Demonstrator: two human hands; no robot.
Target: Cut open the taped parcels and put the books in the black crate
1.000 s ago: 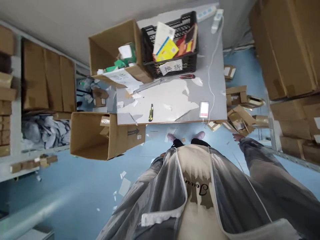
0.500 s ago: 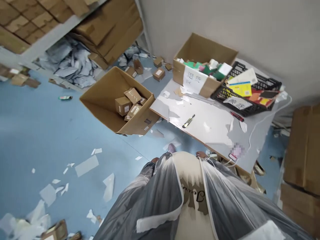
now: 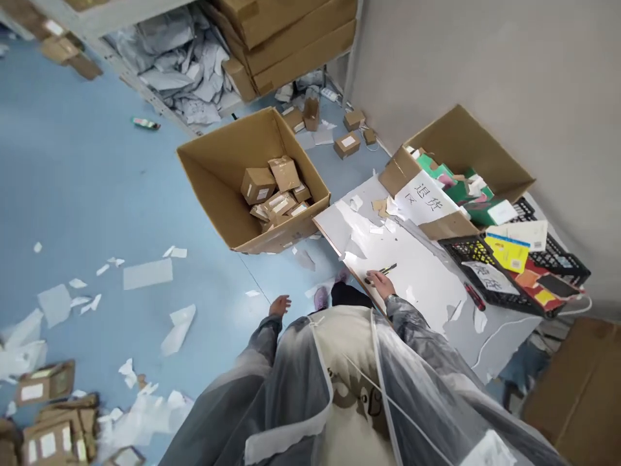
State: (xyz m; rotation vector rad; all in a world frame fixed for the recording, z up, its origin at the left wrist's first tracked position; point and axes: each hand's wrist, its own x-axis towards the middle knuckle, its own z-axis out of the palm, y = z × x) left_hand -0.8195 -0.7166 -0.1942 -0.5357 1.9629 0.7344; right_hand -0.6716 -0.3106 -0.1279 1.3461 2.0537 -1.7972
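Note:
My right hand (image 3: 381,283) is over the edge of the white table (image 3: 422,275), its fingers stretched across the handle end of a utility knife (image 3: 389,268). Part of that handle is hidden under the fingers, and the knife still lies on the tabletop. To the left, my left hand (image 3: 280,305) hangs above the blue floor with its fingers apart and nothing in it. Beyond it stands a large open carton (image 3: 218,175) with several small brown boxes (image 3: 258,184) inside.
On the table are a carton of green packages (image 3: 436,223), a black crate (image 3: 449,252), a red utility knife (image 3: 474,297) and torn paper scraps. Paper and small boxes (image 3: 46,382) litter the floor. A shelf (image 3: 145,13) stands at the back left, and a brown carton (image 3: 572,382) at the right.
Both my hands have come into view, the right one now at the utility knife. The view has turned, so the table and cartons sit farther right and the table carton lower.

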